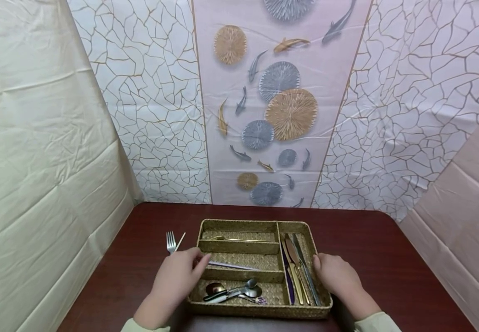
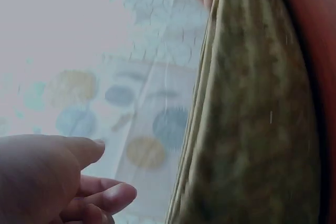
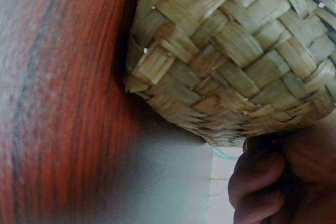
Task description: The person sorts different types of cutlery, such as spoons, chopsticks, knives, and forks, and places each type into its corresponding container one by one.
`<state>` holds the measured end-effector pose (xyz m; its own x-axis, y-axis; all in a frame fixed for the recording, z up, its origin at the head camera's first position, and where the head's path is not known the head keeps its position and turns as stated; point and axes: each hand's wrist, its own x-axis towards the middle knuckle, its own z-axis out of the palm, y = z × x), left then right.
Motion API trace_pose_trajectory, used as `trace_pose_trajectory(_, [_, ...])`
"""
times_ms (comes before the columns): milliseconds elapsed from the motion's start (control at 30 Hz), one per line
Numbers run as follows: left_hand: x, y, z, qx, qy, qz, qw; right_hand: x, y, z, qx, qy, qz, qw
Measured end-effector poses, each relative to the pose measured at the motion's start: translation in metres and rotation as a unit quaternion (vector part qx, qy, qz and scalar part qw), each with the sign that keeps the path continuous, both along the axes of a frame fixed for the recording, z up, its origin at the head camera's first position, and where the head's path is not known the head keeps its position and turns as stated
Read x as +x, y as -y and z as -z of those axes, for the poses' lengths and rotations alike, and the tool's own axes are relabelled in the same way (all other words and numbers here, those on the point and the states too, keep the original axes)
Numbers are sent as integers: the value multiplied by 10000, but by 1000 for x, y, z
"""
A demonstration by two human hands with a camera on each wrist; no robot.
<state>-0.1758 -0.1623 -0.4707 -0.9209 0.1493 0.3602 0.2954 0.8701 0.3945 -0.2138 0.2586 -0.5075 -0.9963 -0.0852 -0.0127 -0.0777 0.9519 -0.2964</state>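
Note:
A woven tray [image 1: 264,312] with several compartments lies on the table. At its left wall my left hand [image 1: 180,274] hovers with relaxed fingers; the left wrist view shows thumb and fingers apart from the woven side [image 2: 252,108]. My right hand [image 1: 339,276] grips the right rim, thumb on top and fingers curled against the outer wall [image 3: 226,66]. Several knives [image 1: 295,263] lie in the right compartment. Several spoons [image 1: 239,291] fill the front left one. A slim pale stick [image 1: 233,265] lies in the middle, and a thin gold utensil [image 1: 239,239] at the back.
Left of the tray, a silver fork [image 1: 170,241] and a thin light stick [image 1: 180,241] rest on the dark red table [image 1: 360,240], partly behind my left hand. Patterned cloth [image 1: 264,161] hangs behind the table, with plain cloth at both sides.

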Motion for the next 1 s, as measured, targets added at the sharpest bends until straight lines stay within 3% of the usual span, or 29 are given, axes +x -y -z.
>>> trace_pose_trajectory(167, [-5, 21, 3, 75, 255, -448, 9986, 0, 0, -3, -51, 21, 17, 10000])
trace_pose_trajectory(400, [-13, 49, 20, -77, 719, -924, 9931, -1, -1, -3, -72, 20, -10, 10000])
trace_pose_trajectory(767, [-21, 64, 36, -251, 1408, -1161, 9829, 0, 2, -5, 38, -37, -55, 10000])
trace_pose_trajectory(1000, [-26, 67, 51, -333, 1323, -1241, 9828, 0, 3, -9, 55, -203, -158, 9997])
